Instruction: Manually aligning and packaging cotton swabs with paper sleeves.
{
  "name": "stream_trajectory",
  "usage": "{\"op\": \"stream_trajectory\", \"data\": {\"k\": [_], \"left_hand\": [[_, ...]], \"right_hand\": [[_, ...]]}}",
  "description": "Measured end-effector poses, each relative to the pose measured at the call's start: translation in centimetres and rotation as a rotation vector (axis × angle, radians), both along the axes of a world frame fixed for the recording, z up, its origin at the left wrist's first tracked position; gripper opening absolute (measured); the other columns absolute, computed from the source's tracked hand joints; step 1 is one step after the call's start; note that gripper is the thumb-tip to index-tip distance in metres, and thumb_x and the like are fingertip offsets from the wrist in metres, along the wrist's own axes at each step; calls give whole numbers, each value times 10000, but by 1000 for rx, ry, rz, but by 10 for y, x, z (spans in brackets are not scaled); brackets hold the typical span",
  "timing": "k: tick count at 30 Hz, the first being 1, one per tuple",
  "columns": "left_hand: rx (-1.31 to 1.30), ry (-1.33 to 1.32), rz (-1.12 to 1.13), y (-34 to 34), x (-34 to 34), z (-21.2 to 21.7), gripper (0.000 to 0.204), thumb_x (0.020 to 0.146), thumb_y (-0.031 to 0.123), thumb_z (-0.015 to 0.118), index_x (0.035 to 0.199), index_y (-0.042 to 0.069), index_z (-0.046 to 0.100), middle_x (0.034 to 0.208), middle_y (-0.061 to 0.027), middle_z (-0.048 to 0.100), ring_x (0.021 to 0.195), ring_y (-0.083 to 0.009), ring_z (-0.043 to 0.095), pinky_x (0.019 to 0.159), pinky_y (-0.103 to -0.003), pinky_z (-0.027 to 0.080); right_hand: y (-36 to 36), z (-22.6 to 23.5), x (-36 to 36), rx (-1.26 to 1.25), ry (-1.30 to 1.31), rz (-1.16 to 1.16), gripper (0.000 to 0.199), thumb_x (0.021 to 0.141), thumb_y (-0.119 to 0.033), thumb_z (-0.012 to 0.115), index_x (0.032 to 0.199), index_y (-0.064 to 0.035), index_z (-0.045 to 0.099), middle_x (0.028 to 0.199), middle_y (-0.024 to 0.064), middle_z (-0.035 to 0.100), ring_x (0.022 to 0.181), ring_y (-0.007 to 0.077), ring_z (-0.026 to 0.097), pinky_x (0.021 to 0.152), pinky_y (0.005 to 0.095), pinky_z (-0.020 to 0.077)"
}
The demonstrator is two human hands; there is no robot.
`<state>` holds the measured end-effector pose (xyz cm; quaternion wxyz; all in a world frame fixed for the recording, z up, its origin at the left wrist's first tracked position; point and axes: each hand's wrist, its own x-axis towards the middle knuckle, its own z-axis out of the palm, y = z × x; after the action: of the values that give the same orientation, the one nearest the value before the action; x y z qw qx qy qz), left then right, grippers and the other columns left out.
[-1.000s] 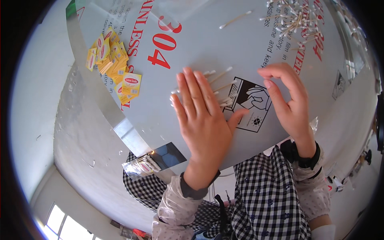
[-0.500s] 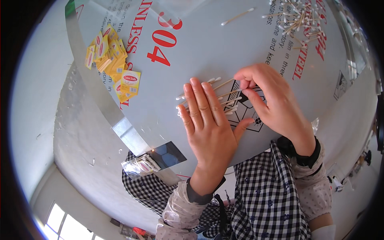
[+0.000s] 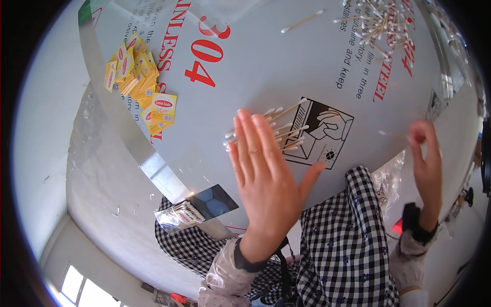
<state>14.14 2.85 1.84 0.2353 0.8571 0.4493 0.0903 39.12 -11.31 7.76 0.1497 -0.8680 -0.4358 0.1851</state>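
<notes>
- My left hand (image 3: 266, 179) lies flat and spread wide, fingers together, palm down on the grey protective-film-covered steel table (image 3: 286, 66). It grips nothing.
- Under and just beyond its fingertips sits a small bunch of wooden-stick cotton swabs with white tips (image 3: 286, 128), lined up roughly parallel. My fingers cover the near ends.
- My right hand (image 3: 427, 158) is raised near the table's right edge, well apart from the bunch, fingers loosely curled. I cannot tell whether it pinches anything.
- Judged progress: 1 bunch is gathered and squared. A loose heap of the same swabs (image 3: 381, 23) at the far right and 1 stray swab (image 3: 302, 21) remain unsorted.
- A pile of yellow printed paper labels (image 3: 138, 77) lies at the far left, apart from the swabs.
- 1 clear plastic packet of swabs (image 3: 179, 216) rests at the near table edge, which suggests finished output.
- A crumpled clear plastic bag (image 3: 388, 176) sits beside my right wrist. Its contents are hard to make out.
- Hidden or unclear: the swab count under my hand, the heap cut by the rim, and the far-right edge distorted by the lens.
</notes>
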Motion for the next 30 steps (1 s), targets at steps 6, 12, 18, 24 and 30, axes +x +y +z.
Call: {"op": "stream_trajectory", "data": {"k": [6,12,18,24,30], "left_hand": [[-22,-96,84,12,-44,3,948,943,476,612,1515,-132,164,1580,-349,173,1483,-472,188,1184,-525,215],[-361,-971,504,22,-46,-18,799,1040,526,355,1545,-62,164,1619,-230,198,1510,-353,185,1216,-462,156],[-441,-1016,465,25,-26,-10,659,1063,401,382,1536,-32,231,1599,-205,275,1490,-317,258,1210,-459,187],[-623,-1171,558,19,-30,-8,643,1056,378,416,1531,-18,240,1592,-213,285,1486,-308,271,1208,-451,199],[-661,-1174,515,16,-31,-12,658,1055,385,418,1538,-11,209,1590,-226,278,1488,-304,266,1208,-448,204]], "right_hand": [[-75,33,29,-494,-71,-88,142,947,15,547,1084,-18,532,954,104,564,891,202,562,834,324,457],[17,-18,-30,328,287,-25,318,973,-25,530,1289,11,534,1302,108,580,1185,226,545,1026,318,409],[120,-58,-84,615,415,280,396,879,14,642,1269,-4,574,1287,153,607,1182,278,584,968,346,464],[128,-48,-108,450,218,746,329,727,15,704,1041,-27,616,873,73,637,801,278,608,715,382,492],[127,-53,-116,378,196,650,310,724,36,687,1011,-33,595,867,75,634,836,274,626,735,378,500]]}}
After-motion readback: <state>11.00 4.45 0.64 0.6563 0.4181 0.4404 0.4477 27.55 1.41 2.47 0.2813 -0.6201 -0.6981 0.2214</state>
